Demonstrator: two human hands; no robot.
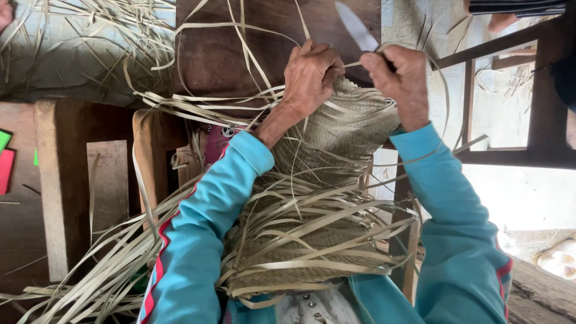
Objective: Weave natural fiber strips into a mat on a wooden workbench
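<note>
— What have you got in your hands there?

— My left hand (309,75) is clenched on the top edge of the woven mat (336,129), pinching a thin loose strip (354,63) that runs across to the other hand. My right hand (399,78) is closed around a knife (356,27), its pale blade pointing up and away from me, just above the weave.

— And where does the mat sit?

— It lies in my lap, rising between my forearms in their blue sleeves (204,240). The woven part is tight near my hands; lower down, long unwoven strips (300,240) spill out on every side and hang over my knees.

— What's around you?

— A dark wooden bench (72,180) to my left, with more loose strips (90,36) piled beyond it. To my right stands a dark wooden chair frame (540,120), well apart from the mat.
</note>
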